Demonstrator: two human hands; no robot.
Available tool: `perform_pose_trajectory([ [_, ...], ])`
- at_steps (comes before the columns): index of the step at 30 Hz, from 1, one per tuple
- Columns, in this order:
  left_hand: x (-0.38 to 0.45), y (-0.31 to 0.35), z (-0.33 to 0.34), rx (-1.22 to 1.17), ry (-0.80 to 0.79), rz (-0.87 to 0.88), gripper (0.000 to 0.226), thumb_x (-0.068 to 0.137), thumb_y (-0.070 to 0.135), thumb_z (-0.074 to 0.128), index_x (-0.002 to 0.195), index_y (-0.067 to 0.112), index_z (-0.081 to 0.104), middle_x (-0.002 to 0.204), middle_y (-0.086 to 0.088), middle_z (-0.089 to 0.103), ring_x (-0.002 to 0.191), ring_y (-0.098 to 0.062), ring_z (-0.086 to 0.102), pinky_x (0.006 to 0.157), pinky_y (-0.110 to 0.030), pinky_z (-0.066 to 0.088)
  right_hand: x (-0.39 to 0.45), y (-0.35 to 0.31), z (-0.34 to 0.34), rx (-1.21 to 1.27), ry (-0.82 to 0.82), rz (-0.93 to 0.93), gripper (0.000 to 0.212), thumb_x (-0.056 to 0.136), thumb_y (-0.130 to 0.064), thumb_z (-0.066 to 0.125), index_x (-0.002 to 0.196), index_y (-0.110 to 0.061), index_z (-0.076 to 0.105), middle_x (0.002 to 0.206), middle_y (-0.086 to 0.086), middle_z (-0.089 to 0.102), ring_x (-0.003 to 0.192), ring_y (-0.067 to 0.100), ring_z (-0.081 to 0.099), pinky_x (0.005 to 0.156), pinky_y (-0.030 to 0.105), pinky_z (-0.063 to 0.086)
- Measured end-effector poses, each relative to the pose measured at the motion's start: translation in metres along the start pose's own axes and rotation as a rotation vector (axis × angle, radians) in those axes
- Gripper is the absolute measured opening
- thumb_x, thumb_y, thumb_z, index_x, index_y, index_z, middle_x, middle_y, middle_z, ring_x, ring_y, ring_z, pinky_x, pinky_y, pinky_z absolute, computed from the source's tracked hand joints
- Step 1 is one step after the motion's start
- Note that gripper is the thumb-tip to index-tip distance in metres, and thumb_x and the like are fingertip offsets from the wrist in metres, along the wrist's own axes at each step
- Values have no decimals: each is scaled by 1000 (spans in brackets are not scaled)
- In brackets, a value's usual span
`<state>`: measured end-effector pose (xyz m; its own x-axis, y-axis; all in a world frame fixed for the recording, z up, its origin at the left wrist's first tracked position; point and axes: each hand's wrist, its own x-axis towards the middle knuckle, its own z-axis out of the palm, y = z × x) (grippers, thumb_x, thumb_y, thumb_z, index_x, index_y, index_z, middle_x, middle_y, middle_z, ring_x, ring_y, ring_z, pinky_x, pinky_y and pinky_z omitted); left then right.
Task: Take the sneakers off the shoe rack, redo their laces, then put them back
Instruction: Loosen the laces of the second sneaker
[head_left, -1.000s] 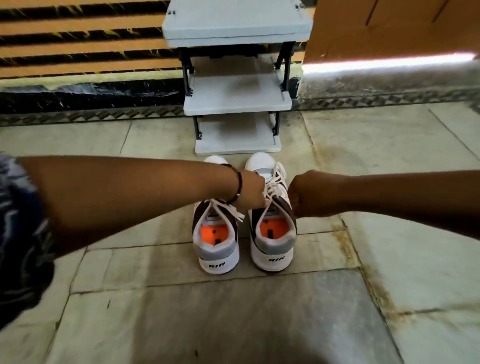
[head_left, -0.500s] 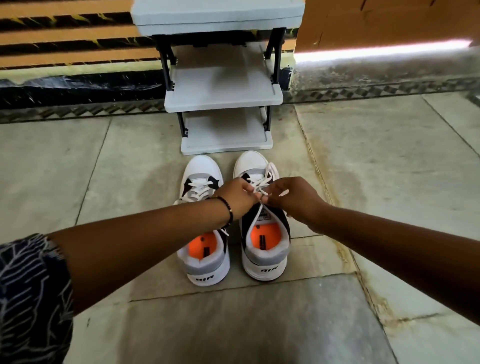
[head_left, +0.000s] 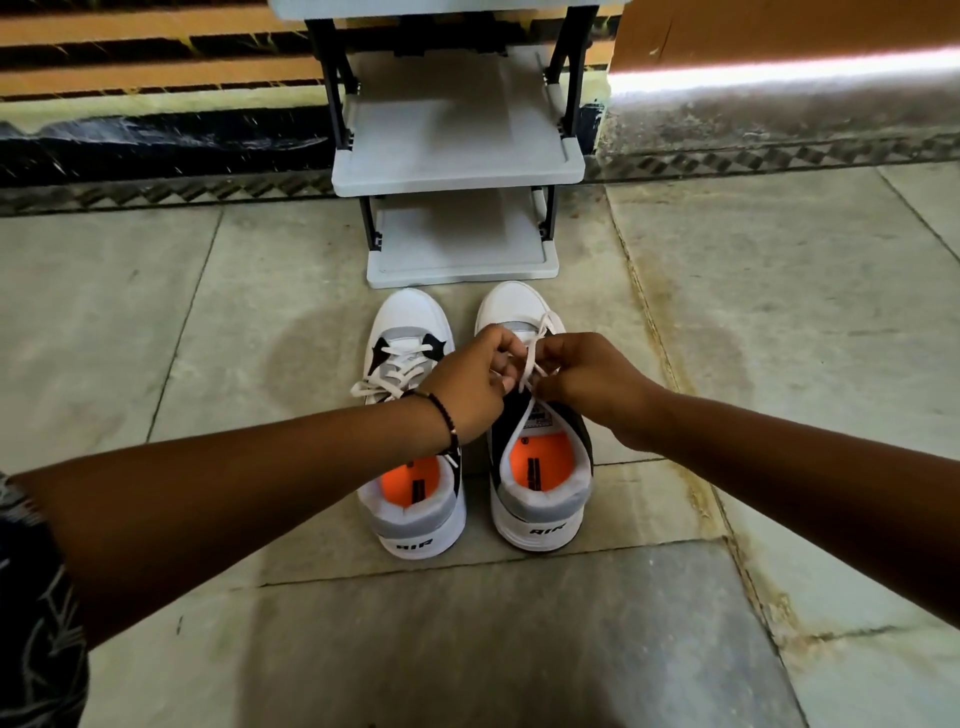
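Two white, grey and black sneakers with orange insoles stand side by side on the floor, heels toward me. The left sneaker (head_left: 410, 415) has its white laces threaded and loosely tied. Over the right sneaker (head_left: 537, 467) my left hand (head_left: 472, 384) and my right hand (head_left: 587, 379) meet, each pinching a strand of its white lace (head_left: 532, 358). The hands hide that shoe's tongue and eyelets. Just beyond the toes stands the grey shoe rack (head_left: 457, 156) with bare shelves.
The floor is pale stone tile (head_left: 779, 312) with stained joints. A dark patterned border (head_left: 156, 192) and a striped orange wall run behind the rack. A bright strip of light (head_left: 779, 73) lies at the upper right. A beaded band circles my left wrist.
A second ago my hands were pulled apart with the lace stretched between them. They have since come together over the right sneaker, and the view has tilted down.
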<state>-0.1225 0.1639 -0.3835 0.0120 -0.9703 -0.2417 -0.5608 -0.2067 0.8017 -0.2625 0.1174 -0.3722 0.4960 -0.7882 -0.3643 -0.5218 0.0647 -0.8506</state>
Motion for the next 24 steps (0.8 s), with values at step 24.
perform_pose_trajectory([
  [24, 0, 9, -13, 38, -9, 160, 8, 81, 19, 66, 73, 18, 66, 77, -3, 69, 77, -15, 63, 84, -35, 52, -3, -24, -16, 273, 111, 39, 16, 86, -19, 60, 76, -9, 68, 64, 6, 57, 56, 16, 49, 51, 26, 31],
])
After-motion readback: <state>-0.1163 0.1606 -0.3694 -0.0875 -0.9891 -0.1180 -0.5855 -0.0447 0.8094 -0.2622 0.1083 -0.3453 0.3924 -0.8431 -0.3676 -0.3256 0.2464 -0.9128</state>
